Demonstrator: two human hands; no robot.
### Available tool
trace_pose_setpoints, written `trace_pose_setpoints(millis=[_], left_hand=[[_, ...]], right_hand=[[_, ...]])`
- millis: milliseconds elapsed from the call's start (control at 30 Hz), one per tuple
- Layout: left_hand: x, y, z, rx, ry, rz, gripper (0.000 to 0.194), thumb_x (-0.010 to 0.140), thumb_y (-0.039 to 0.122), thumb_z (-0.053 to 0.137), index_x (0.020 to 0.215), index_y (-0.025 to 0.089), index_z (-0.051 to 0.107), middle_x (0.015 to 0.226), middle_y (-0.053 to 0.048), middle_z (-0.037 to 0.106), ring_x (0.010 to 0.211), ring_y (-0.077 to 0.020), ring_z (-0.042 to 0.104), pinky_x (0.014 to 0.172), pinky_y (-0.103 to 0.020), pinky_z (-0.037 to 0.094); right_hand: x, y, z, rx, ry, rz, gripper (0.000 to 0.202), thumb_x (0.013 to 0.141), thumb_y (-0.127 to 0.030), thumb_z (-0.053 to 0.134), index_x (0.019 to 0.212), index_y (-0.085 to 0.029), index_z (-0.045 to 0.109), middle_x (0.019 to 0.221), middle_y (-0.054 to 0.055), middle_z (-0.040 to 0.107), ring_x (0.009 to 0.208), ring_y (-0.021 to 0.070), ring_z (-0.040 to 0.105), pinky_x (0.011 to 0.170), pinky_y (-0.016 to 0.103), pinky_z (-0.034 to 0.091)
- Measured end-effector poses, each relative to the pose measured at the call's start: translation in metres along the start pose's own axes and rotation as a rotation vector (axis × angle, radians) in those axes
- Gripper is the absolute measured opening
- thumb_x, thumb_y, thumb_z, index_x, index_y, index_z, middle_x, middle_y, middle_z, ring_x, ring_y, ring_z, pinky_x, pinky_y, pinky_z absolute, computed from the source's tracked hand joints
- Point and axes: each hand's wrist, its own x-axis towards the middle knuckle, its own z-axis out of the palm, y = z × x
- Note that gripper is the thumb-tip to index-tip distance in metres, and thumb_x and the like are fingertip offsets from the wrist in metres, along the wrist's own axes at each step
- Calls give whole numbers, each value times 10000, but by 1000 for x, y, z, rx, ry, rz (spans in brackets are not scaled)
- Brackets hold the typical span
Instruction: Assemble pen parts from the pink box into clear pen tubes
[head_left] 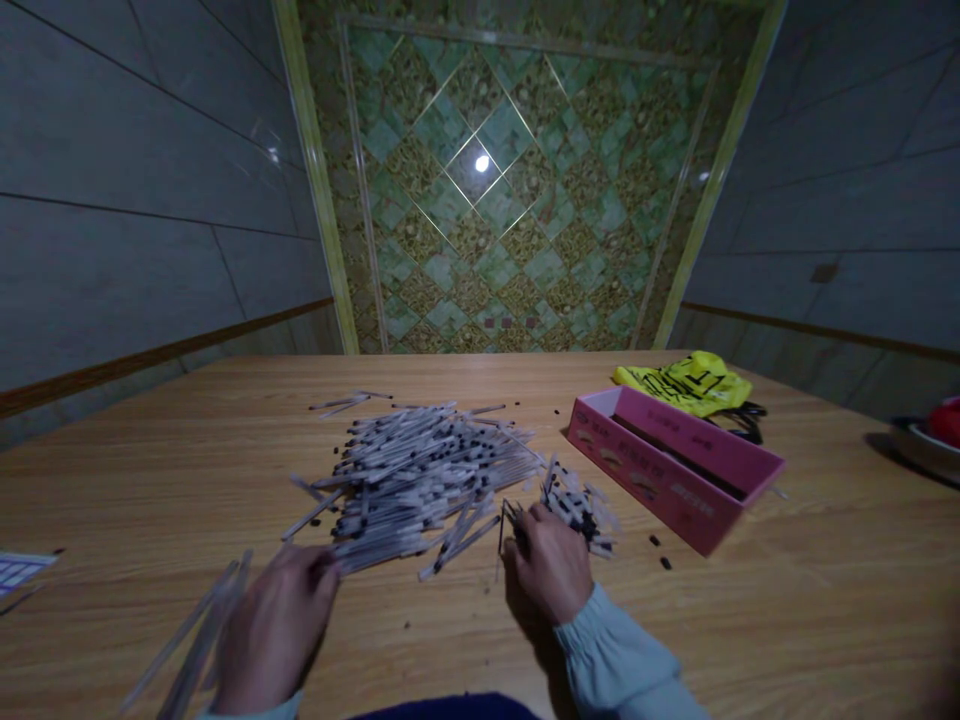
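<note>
A large heap of thin clear sticks with dark ends (420, 480) lies on the wooden table. My left hand (281, 620) is at its lower left edge, fingers closed at the tips of some sticks; it is slightly blurred. Beside that hand, several longer clear strips (199, 635) lie slanted. My right hand (550, 562) has its fingers pressed together around small dark, thin pieces, too small to name. It touches the near side of a smaller pile of short clear and black parts (581, 505).
An open pink box (675, 475) stands at right, with a yellow bag (686, 383) behind it. Small black pieces (665, 563) lie near the box. A bowl with something red (930, 440) is at the far right. A printed card (24, 570) lies at far left.
</note>
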Motion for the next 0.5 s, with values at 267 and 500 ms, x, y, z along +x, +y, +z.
trace_pose_setpoints(millis=[267,500], left_hand=[[-21,79,52,82,-245,265,171,803,234,488,904,249,625,944,-31,640,815,-195,626,648,-284,409],[-14,60,41,51,-290,192,187,823,214,441,746,225,611,787,-34,651,765,-194,617,640,-282,368]], right_hand=[[-13,-34,22,228,-38,-262,169,850,-166,475,910,-211,627,984,62,582,944,192,492,768,265,371],[-10,-30,23,246,-35,-259,208,883,-185,444,946,-213,640,986,67,563,944,188,484,763,265,369]])
